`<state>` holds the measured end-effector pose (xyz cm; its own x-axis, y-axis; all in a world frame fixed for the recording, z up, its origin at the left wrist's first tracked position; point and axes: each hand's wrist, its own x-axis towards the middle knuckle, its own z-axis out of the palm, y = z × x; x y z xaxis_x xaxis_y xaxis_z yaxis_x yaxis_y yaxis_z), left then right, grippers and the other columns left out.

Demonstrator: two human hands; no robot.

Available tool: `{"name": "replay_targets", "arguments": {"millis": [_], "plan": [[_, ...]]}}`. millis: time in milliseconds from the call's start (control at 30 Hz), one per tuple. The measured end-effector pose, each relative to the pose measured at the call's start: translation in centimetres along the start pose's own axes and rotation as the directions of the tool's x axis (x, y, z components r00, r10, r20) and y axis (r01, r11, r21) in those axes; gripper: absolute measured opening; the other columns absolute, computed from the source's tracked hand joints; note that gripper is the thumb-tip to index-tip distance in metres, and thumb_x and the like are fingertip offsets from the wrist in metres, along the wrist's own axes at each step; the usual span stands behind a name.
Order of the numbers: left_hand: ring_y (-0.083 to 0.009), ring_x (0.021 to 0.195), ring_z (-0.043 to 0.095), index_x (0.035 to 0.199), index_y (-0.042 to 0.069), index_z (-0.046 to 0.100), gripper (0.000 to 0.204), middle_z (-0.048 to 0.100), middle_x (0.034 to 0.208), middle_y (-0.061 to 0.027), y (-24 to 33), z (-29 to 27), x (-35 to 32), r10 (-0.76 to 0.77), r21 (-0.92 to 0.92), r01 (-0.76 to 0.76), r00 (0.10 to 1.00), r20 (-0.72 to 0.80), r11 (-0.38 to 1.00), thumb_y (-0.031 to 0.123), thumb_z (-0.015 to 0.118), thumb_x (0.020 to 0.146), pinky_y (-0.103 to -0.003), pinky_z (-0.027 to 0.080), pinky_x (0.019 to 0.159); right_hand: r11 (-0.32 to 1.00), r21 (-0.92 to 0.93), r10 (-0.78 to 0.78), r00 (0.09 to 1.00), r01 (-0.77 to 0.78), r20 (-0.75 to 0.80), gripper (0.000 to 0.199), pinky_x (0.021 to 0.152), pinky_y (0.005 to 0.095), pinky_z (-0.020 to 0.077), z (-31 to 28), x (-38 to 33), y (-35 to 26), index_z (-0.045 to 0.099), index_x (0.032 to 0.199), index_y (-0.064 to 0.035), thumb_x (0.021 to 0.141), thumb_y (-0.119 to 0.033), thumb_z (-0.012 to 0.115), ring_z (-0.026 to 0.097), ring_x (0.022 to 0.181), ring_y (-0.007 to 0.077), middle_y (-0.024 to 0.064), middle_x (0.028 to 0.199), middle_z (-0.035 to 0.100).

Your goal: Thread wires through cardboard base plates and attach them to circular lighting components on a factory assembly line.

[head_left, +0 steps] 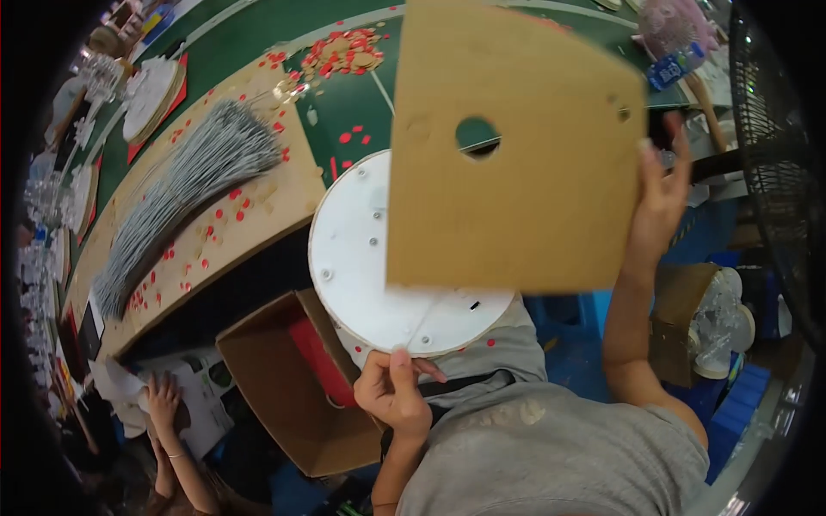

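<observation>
A white round board point(353, 258), with several small metal fittings and a dark slot, rests over my lap, its far side beside the green table. At its near rim my left hand point(396, 396) pinches the edge, thumb uppermost. Above the board hangs a brown cardboard sheet point(533, 215) with a large round hole and a smaller one. It hides much of the board and is blurred along its lower edge. My right hand point(658, 193) grips the sheet's right edge, thumb against it; some fingers point upward, blurred, and others may be hidden behind the sheet.
A thick bundle of grey wires point(185, 189) lies on a cardboard-covered table part. Red and tan discs point(344, 52) are heaped on the green table point(249, 43). An open cardboard box point(284, 387) stands left of my lap. A black fan point(779, 172) is at right; a co-worker's hand point(162, 400) shows lower left.
</observation>
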<state>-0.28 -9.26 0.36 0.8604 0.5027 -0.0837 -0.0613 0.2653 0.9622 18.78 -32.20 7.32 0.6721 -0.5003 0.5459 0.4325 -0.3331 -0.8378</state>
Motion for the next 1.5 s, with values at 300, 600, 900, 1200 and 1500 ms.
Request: {"name": "replay_targets", "arguments": {"millis": [300,600,900,1200,1500], "plan": [[-0.0113,0.053,0.057,0.076,0.000,0.051,0.032,0.066,0.065,-0.0116,0.3,-0.4,0.1,-0.011,0.069,0.009,0.999,0.031,0.998,0.013,0.054,0.105,-0.026,0.047,0.051,0.803,0.227,0.437,0.803,-0.551,0.405,0.043,0.097,0.0316,0.0497,-3.9,-10.4,0.6,0.057,0.140,0.0077,0.099,-0.002,0.047,0.060,0.120,0.0202,0.0132,0.133,0.063],[-0.0102,0.046,0.047,0.090,-0.004,0.057,0.040,0.068,0.071,-0.0172,-0.1,-0.3,0.1,-0.001,-0.057,0.004,0.998,0.058,0.998,0.027,0.043,0.110,-0.031,0.053,0.052,0.691,-0.218,-0.421,0.629,0.689,0.653,0.038,0.073,0.0338,0.0436,-6.5,-11.8,-0.6,0.082,0.105,-0.0066,0.067,-0.002,0.084,0.047,0.081,0.0235,0.0010,0.089,0.054],[-0.0212,0.051,0.061,0.108,-0.013,0.058,0.050,0.070,0.086,-0.0230,0.8,-0.3,-0.1,-0.052,-0.149,0.055,0.998,0.020,0.987,0.036,0.045,0.104,-0.033,0.054,0.047,0.723,-0.102,-0.458,0.584,0.684,0.670,0.041,0.088,0.0345,0.0482,-4.8,-10.7,-0.3,0.083,0.103,-0.0154,0.062,-0.012,0.086,0.058,0.104,0.0293,0.0041,0.103,0.066],[-0.0238,0.053,0.063,0.104,-0.012,0.058,0.028,0.068,0.089,-0.0247,1.2,-1.2,0.3,-0.107,-0.243,0.090,0.993,-0.058,0.966,0.015,0.055,0.095,-0.031,0.051,0.043,0.949,0.070,-0.258,0.629,0.307,0.733,0.048,0.093,0.0445,0.0553,-4.5,-11.0,1.5,0.078,0.111,-0.0076,0.063,-0.005,0.085,0.067,0.110,0.0403,0.0228,0.122,0.069],[-0.0173,0.048,0.057,0.099,-0.009,0.060,0.023,0.067,0.084,-0.0180,3.1,-2.2,1.1,-0.203,-0.163,0.202,0.979,0.014,0.966,0.014,0.057,0.099,-0.028,0.045,0.040,0.927,0.085,-0.271,0.497,0.365,0.824,0.044,0.106,0.0557,0.0476,-4.1,-9.3,1.6,0.079,0.108,-0.0056,0.090,-0.046,0.073,0.054,0.131,0.0534,0.0307,0.131,0.064]]}}
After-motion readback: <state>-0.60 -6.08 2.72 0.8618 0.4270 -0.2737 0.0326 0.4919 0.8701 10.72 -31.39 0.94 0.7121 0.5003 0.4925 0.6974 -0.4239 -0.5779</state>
